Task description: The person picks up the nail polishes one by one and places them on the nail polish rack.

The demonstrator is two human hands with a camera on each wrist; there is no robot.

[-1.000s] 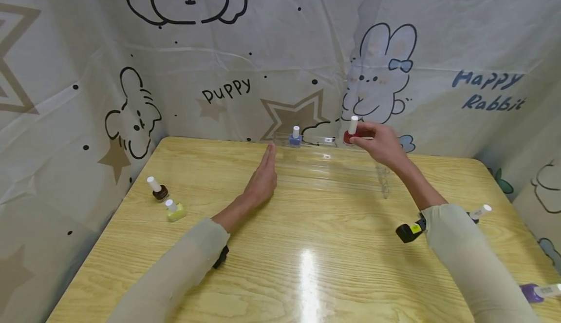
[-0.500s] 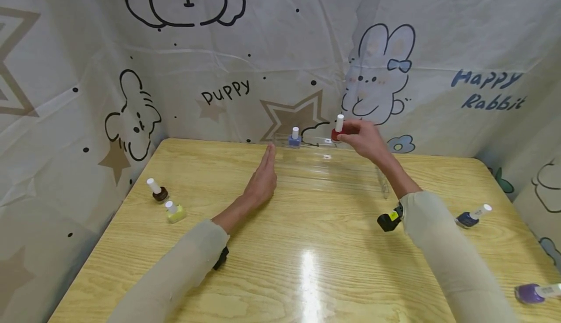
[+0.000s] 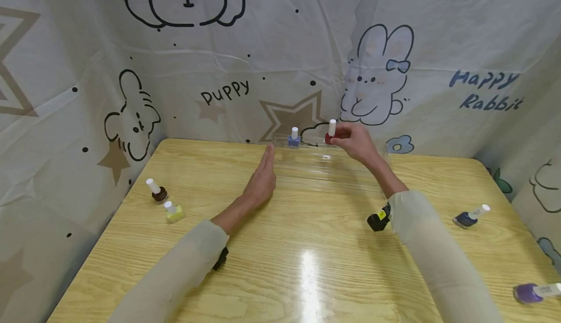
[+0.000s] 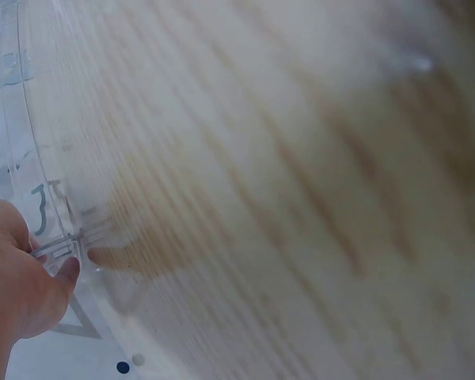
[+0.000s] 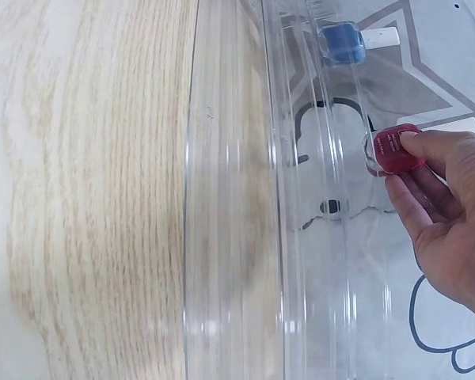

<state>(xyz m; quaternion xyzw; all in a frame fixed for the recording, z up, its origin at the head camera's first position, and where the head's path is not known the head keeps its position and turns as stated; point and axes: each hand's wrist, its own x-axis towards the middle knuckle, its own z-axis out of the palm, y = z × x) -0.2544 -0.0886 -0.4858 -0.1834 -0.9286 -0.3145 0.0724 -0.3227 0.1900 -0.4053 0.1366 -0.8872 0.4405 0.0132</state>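
Observation:
My right hand [image 3: 357, 143] pinches a red nail polish bottle [image 5: 396, 149] with a white cap between thumb and fingers. It stands upright at the top tier of a clear stepped display rack [image 3: 324, 169], its base right at the tier's edge in the right wrist view. To its left, a blue nail polish bottle [image 3: 294, 141] stands on the same tier. My left hand [image 3: 259, 181] is at the rack's left end, thumb and fingers on either side of the clear edge [image 4: 59, 247] in the left wrist view.
On the table's left are a dark brown polish bottle [image 3: 159, 194] and a yellow one [image 3: 175, 213]. A navy bottle [image 3: 465, 219] and a purple bottle [image 3: 528, 293] lie on the right. A printed cloth [image 3: 210, 45] hangs behind the wooden table [image 3: 263, 274].
My right hand has moved left along the top tier with the red nail polish bottle, then lowered slightly, closer to the blue bottle. My left hand has stayed at the rack's end.

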